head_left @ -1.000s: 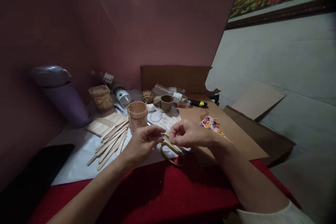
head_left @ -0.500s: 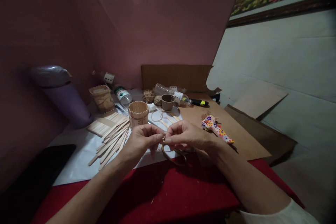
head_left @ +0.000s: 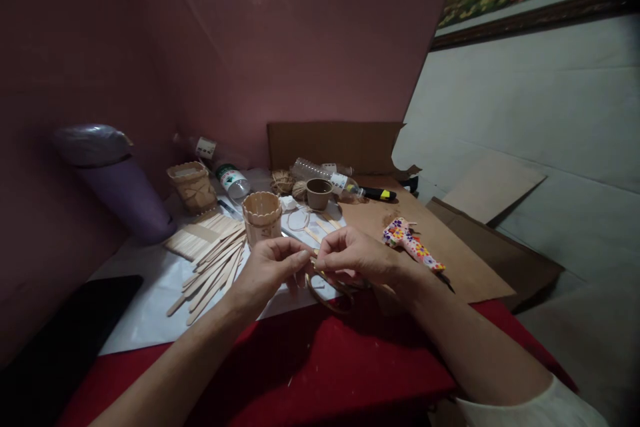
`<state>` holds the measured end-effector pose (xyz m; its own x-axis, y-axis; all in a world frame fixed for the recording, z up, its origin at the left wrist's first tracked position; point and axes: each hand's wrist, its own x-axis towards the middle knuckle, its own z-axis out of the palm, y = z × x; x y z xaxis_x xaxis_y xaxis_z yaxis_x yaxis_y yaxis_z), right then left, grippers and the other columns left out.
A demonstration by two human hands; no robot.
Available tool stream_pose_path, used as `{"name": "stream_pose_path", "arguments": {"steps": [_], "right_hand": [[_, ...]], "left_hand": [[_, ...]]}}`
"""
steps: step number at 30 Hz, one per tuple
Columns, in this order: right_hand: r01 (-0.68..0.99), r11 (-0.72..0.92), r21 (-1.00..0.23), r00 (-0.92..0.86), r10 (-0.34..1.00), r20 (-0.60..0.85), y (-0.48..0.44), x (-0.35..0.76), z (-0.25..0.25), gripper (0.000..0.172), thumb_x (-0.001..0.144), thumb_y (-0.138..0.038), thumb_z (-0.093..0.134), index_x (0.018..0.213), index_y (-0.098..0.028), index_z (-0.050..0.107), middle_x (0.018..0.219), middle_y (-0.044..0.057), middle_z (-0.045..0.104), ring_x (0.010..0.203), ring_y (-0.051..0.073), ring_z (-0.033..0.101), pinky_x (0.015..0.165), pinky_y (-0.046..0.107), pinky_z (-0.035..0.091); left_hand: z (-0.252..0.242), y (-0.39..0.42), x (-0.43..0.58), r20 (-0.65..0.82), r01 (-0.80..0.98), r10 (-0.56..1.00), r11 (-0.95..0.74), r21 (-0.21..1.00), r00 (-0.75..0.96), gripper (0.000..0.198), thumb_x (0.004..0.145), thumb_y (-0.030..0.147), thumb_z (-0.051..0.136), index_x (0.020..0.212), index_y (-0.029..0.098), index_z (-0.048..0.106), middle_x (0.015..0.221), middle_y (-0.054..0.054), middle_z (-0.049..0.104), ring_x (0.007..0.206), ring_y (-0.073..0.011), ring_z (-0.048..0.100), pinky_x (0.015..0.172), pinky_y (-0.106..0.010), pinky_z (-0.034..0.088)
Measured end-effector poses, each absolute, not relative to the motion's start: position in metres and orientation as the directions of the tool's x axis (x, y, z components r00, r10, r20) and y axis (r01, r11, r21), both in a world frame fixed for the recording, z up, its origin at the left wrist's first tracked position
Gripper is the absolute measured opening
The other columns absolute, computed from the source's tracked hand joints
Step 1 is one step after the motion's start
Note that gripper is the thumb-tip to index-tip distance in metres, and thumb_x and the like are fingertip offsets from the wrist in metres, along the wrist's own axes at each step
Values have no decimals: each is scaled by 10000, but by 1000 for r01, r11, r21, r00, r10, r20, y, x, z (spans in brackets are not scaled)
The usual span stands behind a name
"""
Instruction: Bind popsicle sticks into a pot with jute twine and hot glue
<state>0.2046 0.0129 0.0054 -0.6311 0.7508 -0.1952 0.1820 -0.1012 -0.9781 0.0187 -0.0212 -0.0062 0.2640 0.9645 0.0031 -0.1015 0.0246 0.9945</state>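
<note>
My left hand (head_left: 280,265) and my right hand (head_left: 354,257) meet over the table's front edge, fingertips nearly touching. Thumb and forefinger of each are pinched together; whatever small thing they hold is too tiny to name. Just beneath them lie scissors (head_left: 334,307) with looped, gold-coloured handles, partly covered by my right hand. Behind my left hand stands a round cup made of craft sticks (head_left: 263,215) with a scalloped rim. A fan of loose craft sticks (head_left: 213,273) spreads to the left of that hand.
A brown pot (head_left: 319,195), twine balls (head_left: 283,181) and plastic bottles (head_left: 233,180) stand or lie behind. A flower-patterned glue gun (head_left: 413,245) rests on cardboard (head_left: 465,273) at right. Further left are a second wooden cup (head_left: 193,188) and a purple cylinder (head_left: 127,197).
Both hands stay pinched in nearly the same place. My right fingertips have lifted slightly and drawn a little away from the left ones. The table things have not moved.
</note>
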Motion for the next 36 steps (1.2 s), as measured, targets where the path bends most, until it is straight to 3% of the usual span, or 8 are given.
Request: {"name": "stream_pose_path", "arguments": {"steps": [7,12,17,20,26,29,32,36], "right_hand": [[272,65,-960,-600,791,-116,14,204,8,219,770,-325,679,680,-139,606,554,-28,585,412,39,418,381,155,294],[384,234,-893,-503,864,11,17,207,16,280,923,-358,487,763,-150,585,646,13,613,507,86,500,459,196,373],[788,521,-329,-550,835,6,-6,198,22,148,824,-246,629,925,-139,622,935,123,672,839,231,598,669,307,412],[863,468,-191,-491,865,-100,-24,187,24,217,837,-125,530,1046,-116,588,1057,184,654,910,264,604,688,329,395],[898,362,-250,-397,911,-108,-26,185,25,311,743,-150,553,1052,-108,547,985,182,652,843,261,608,602,305,374],[869,293,-399,-358,929,-98,-19,199,22,315,723,-224,597,1021,-148,535,907,116,648,730,206,593,537,272,364],[664,42,-747,-241,957,-161,-25,217,17,436,672,-192,662,1084,-177,519,707,4,583,559,138,531,473,242,339],[244,-114,-963,-156,975,-155,-57,232,3,560,699,-318,741,1193,-207,502,663,-52,490,505,100,460,445,221,369]], "left_hand": [[-1,-22,20,-62,84,968,42,996,244,317,610,388,773,651,104,641,541,-17,602,401,-89,479,334,-204,407],[-3,-20,15,14,0,988,-14,1000,151,287,662,374,754,682,111,641,532,-6,596,380,-79,455,330,-198,383],[-4,-19,13,116,-141,989,-102,985,95,245,701,341,757,726,115,665,578,-13,626,407,-80,477,338,-192,386],[-2,-21,13,87,-227,990,-61,972,107,253,677,334,781,732,111,674,585,-14,628,397,-74,475,329,-185,369],[5,-24,13,10,-354,988,45,934,153,265,615,290,827,694,92,669,567,-18,624,381,-61,456,317,-175,366],[6,-25,13,-23,-402,986,88,911,163,263,593,257,837,692,82,667,556,-23,620,391,-63,467,310,-163,361],[9,-25,13,-65,-453,985,133,881,163,221,617,203,815,716,75,664,562,-27,624,392,-55,468,309,-144,351],[12,-26,12,-152,-507,973,219,833,171,133,687,126,756,764,79,658,575,-24,629,411,-48,508,327,-110,346]]}}
